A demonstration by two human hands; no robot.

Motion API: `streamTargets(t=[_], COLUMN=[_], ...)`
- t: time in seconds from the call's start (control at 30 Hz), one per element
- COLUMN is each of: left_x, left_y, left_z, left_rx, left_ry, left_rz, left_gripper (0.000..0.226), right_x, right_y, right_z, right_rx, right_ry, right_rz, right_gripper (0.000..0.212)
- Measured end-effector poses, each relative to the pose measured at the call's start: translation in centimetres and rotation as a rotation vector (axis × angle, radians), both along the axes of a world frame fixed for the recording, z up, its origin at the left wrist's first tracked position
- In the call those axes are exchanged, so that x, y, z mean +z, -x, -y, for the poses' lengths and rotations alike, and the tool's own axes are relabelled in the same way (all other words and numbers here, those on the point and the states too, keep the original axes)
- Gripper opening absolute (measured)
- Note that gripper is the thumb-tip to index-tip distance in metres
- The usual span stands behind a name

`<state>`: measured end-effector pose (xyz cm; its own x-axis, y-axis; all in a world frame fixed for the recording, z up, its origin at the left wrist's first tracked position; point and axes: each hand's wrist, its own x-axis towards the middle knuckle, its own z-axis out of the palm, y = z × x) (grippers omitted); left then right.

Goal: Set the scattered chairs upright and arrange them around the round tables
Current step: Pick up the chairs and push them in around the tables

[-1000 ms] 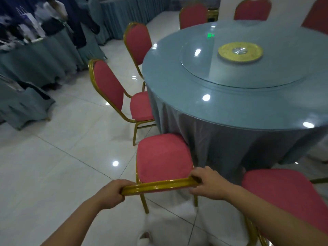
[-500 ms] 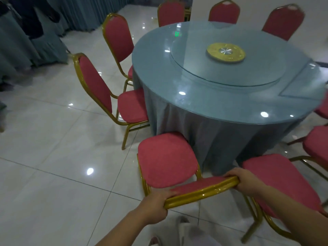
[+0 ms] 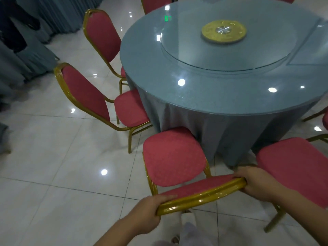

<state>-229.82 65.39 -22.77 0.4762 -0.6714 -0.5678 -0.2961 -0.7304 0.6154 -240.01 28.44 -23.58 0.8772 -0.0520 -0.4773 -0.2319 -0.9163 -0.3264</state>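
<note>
Fingers [image 3: 168, 197] of the left hand [image 3: 147, 214] curl over the left end of the gold top rail of the nearest chair [image 3: 173, 157], closed around the rail, with the thumb underneath. The right hand [image 3: 257, 183] clasps the right end of the same rail, its fingers wrapped over the top, also closed on it. Both forearms reach forward from the bottom edge of the view, the left rising from the lower centre, the right entering from the lower right corner. The chair stands upright, its red back nearest the camera and its red seat facing the table [image 3: 221, 89], the front of the seat just at the hanging blue-grey tablecloth [image 3: 221, 135]. A second chair [image 3: 292, 166] stands just beside it to the right, its seat partly hidden by the right forearm. Between the forearms a pale trouser leg shows above the floor [image 3: 53, 157], which is of glossy white tiles with bright spots of reflected light. To the left, two more red chairs [image 3: 92, 98] [image 3: 101, 34] with gold frames stand upright against the table's edge. The round table carries a glass turntable [image 3: 229, 41] with a gold disc [image 3: 224, 31] at its centre. Draped blue-grey cloth [image 3: 23, 63] lines the far left of the room.
</note>
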Motion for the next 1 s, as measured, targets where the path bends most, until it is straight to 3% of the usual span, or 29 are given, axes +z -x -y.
streamTargets(t=[0.1, 0.33, 0.63, 0.77, 1.0], left_x=[1.9, 3.2, 1.0, 1.1, 0.9], left_y=[-4.0, -12.1, -17.0, -17.5, -17.7], left_z=[-2.0, -3.4, -6.1, -4.9, -4.2], left_rx=[-0.027, -0.233, -0.487, -0.508, -0.483], left_ry=[-0.027, 0.007, 0.025, 0.095, 0.136], left_rz=[0.043, 0.066, 0.162, 0.161, 0.152], left_gripper=[0.08, 0.05, 0.061, 0.05, 0.05], right_x=[1.9, 5.0, 2.8, 3.3, 2.7], right_y=[-1.2, -0.8, 2.7, 2.5, 1.7], right_z=[-2.2, -7.7, -19.5, -19.8, -19.5], right_rx=[0.006, -0.098, -0.471, -0.641, -0.796], right_ry=[0.03, 0.092, 0.126, 0.092, 0.047], right_rz=[0.031, -0.022, -0.029, -0.023, 0.002], right_gripper=[0.011, 0.018, 0.012, 0.012, 0.014])
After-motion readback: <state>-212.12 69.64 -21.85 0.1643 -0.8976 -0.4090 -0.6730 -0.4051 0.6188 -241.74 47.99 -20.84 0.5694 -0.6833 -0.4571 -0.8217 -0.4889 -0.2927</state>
